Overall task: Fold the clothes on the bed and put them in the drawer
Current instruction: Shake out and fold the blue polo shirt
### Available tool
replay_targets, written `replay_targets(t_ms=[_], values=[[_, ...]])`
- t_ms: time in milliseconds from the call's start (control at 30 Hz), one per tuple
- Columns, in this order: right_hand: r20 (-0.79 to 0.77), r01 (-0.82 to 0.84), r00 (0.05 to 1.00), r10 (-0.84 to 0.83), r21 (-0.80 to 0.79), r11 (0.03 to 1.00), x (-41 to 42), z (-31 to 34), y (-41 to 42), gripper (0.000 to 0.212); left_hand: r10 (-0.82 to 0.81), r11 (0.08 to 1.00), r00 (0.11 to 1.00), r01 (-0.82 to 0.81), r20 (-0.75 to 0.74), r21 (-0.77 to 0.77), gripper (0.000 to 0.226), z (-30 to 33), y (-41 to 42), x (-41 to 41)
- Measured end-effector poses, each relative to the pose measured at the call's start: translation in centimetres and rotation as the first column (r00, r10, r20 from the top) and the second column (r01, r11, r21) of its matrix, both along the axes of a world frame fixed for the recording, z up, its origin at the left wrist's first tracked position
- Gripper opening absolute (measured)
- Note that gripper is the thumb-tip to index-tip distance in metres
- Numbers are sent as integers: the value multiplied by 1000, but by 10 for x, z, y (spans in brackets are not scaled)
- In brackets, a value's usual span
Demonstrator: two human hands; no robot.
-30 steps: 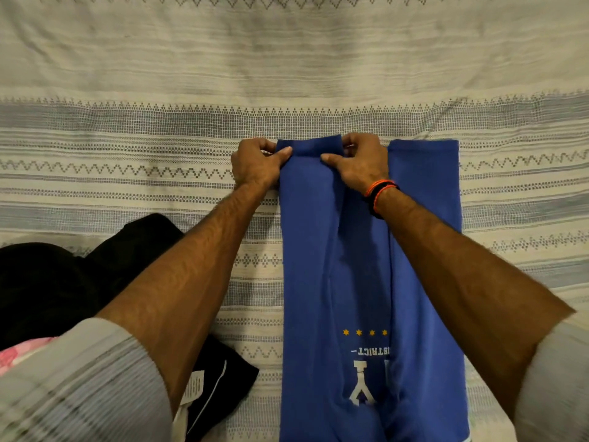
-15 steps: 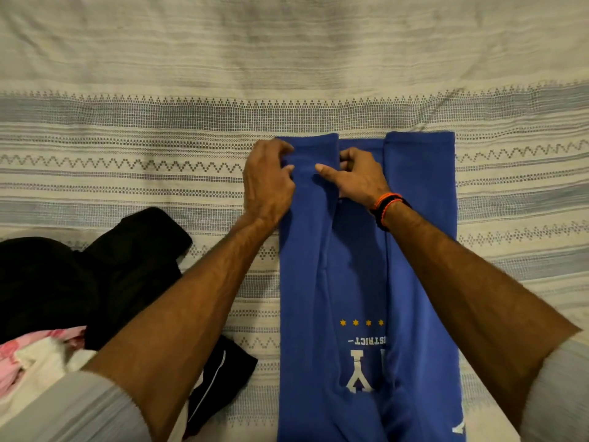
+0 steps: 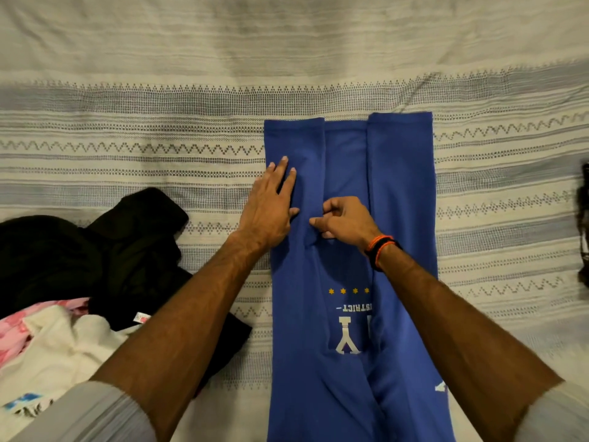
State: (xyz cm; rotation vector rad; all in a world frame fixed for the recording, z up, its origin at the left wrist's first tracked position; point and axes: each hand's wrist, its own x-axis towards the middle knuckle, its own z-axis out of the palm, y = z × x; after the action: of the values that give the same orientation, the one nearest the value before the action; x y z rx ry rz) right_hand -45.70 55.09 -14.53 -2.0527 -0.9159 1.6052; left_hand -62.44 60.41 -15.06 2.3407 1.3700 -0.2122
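Observation:
A blue T-shirt [image 3: 398, 193] with white lettering lies lengthwise on the bed, both long sides folded in toward its middle. My left hand [image 3: 271, 202] lies flat with straight fingers on the left folded strip, pressing it down. My right hand [image 3: 345, 221] has curled fingers and pinches the inner edge of that left strip near the shirt's middle. An orange and black band sits on my right wrist.
A striped woven bedspread [image 3: 127, 122] covers the bed. A heap of black clothes [image 3: 95, 250] lies at the left, with a white garment [image 3: 63, 352] and a pink one [image 3: 19, 327] at the lower left. A dark object [image 3: 585, 224] shows at the right edge.
Both hands have slid from the shirt's far end back along the left fold toward me. My left hand has opened flat; my right still pinches the fold's edge.

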Motion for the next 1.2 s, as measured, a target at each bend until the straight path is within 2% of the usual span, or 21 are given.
replay_targets(t_ms=[67, 133, 267, 367, 433, 567, 800, 933, 1000, 1067, 1133, 1200], values=[[43, 165, 985, -166, 31, 986, -1, 1, -8, 8, -2, 1000, 998, 2, -55, 0, 80, -2, -2, 0], [94, 202, 974, -208, 71, 977, -2, 0, -16, 5, 8, 1000, 996, -8, -93, -4, 81, -1, -3, 2], [75, 47, 996, -49, 39, 998, -5, 1, -28, 27, -5, 1000, 993, 6, -121, 10, 78, 2, -14, 4], [119, 7, 993, -12, 47, 999, -1, 0, -37, 27, -21, 1000, 990, 21, -137, -5, 79, 2, -28, 0], [82, -1, 997, 0, 17, 1000, 1, 1, -44, 33, -28, 1000, 989, 26, -148, -12, 83, 3, -38, -4], [39, -181, 982, 183, -56, 982, 0, 2, -56, 42, -32, 999, 990, 26, -140, -46, 89, 5, -57, -8], [-55, -17, 998, 13, -73, 997, -9, 7, -91, 26, -22, 998, 989, 12, -145, -67, 92, 9, -91, -16], [-32, -93, 995, 91, -69, 993, -15, 4, -115, 25, -35, 997, 985, 22, -170, -73, 94, 9, -114, -20], [51, -61, 997, 63, -38, 997, -16, 0, -126, 31, -45, 996, 983, 31, -180, -80, 97, 9, -124, -23], [23, -40, 999, 41, -38, 998, -17, 1, -137, 34, -57, 995, 979, 39, -196, -95, 102, 9, -136, -26], [-35, -115, 993, 114, -58, 992, -19, 2, -144, 35, -60, 993, 976, 37, -211, -115, 110, 9, -145, -29], [-2, -215, 977, 215, -67, 974, -21, 4, -151, 33, -56, 991, 973, 28, -222, -129, 117, 10, -153, -30]])
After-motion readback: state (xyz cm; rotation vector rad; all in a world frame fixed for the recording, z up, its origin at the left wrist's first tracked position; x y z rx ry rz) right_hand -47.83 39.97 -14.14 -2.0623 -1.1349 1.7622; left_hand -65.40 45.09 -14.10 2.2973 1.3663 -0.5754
